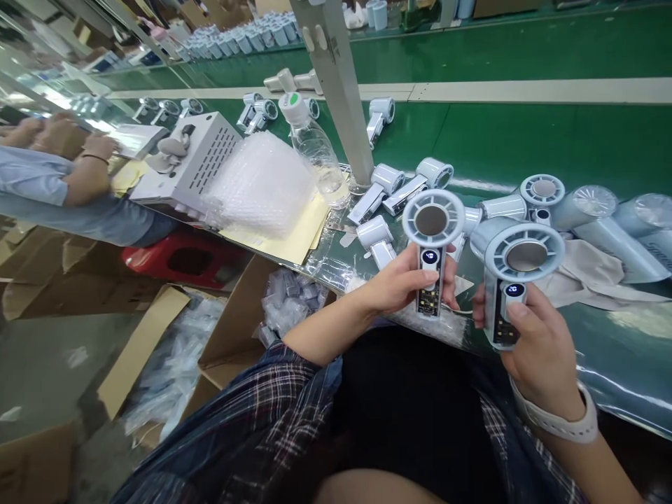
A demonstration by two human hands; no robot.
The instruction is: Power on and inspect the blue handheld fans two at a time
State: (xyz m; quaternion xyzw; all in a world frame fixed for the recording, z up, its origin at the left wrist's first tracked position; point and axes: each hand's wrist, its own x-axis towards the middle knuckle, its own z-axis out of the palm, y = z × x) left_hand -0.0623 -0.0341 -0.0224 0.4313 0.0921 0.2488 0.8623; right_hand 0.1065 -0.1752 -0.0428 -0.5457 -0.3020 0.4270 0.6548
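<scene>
My left hand (407,280) is wrapped round the handle of a light blue handheld fan (431,262), its thumb on the front by a lit display. Held upright in my right hand (540,339) is a second handheld fan (517,255), whose display reads about 20; my thumb presses just below it. Both handles have an open front with a circuit board showing. Behind them on the green bench lie several more fans (375,238), and a fan with a round grille (542,190) sits beyond my right hand.
Left of the post (341,84) are a clear bottle (318,150), bubble wrap (262,182) and a grey vented box (192,161). Cartons (225,336) with bagged parts stand on the floor. A co-worker's arm (68,175) is at far left. Blue housings (624,227) and a cloth (588,269) lie right.
</scene>
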